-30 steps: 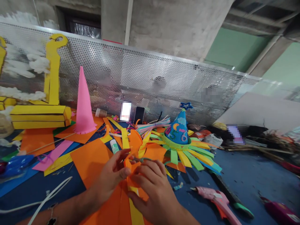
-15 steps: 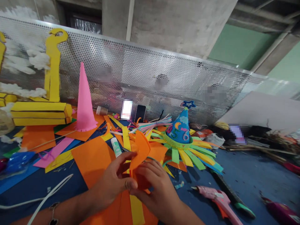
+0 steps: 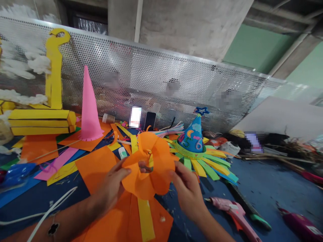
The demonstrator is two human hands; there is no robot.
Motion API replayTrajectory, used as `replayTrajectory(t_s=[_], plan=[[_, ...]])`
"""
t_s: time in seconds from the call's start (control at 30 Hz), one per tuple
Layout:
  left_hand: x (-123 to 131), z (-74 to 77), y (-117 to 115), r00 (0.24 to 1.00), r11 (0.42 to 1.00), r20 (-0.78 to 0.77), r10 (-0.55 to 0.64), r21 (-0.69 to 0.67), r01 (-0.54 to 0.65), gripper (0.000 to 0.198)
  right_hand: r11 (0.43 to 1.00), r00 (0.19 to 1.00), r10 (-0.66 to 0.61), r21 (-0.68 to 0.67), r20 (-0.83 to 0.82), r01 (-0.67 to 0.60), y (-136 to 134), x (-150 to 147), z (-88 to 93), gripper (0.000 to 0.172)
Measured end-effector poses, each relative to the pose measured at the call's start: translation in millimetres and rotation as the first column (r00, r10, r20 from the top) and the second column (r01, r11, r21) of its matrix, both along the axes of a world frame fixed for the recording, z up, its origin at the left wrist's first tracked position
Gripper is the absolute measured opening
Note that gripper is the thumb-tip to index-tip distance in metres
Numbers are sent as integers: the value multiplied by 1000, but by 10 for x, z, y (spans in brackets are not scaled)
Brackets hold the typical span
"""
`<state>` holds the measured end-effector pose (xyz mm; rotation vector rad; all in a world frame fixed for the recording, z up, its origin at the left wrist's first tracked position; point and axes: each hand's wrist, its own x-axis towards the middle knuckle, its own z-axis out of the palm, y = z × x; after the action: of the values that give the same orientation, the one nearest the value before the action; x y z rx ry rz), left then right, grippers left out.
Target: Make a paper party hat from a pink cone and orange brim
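Between my two hands an orange paper flower [image 3: 161, 164] is spread out above the table, its wide petals around a hole in the middle. My left hand [image 3: 114, 183] pinches its left edge, and my right hand [image 3: 186, 188] grips the right edge between thumb and fingers. Under it lie orange sheets [image 3: 113, 218] and a yellow strip [image 3: 145, 218]. Just behind my left hand is a glue stick [image 3: 122, 153], partly covered. To the right of my right hand rests a pink glue gun [image 3: 230, 206].
A pink paper cone [image 3: 90, 107] stands at the back left, beside a yellow paper structure [image 3: 41, 121]. Behind the flower sits a blue cone hat [image 3: 193, 136] with coloured strips. A cutter [image 3: 248, 205] and a purple tool [image 3: 300, 223] lie right. A perforated metal screen [image 3: 151, 67] runs behind.
The orange paper was folded together between my hands; now it is opened out into a flower shape facing me. My hands have moved apart, the right one toward the right.
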<state>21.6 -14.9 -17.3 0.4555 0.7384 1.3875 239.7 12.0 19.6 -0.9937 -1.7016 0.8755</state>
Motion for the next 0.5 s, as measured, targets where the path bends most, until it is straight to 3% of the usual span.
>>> replayTrajectory(t_s=[0.13, 0.3, 0.4, 0.5], plan=[[-87, 159, 52, 998, 988, 38, 56, -147, -50, 43, 980, 951, -101, -195, -292, 44, 119, 31, -50, 12], [-169, 235, 80, 998, 967, 59, -8, -254, 22, 26, 921, 907, -159, -389, -389, -5, 122, -21, -92, 16], [-187, 177, 87, 999, 975, 30, -35, -220, 41, 24, 869, 875, -194, -491, -444, -57, 119, -35, -91, 23], [-208, 103, 103, 996, 991, -23, -86, -103, 83, 24, 787, 849, -243, -607, -468, -110, 134, -20, -101, 28]])
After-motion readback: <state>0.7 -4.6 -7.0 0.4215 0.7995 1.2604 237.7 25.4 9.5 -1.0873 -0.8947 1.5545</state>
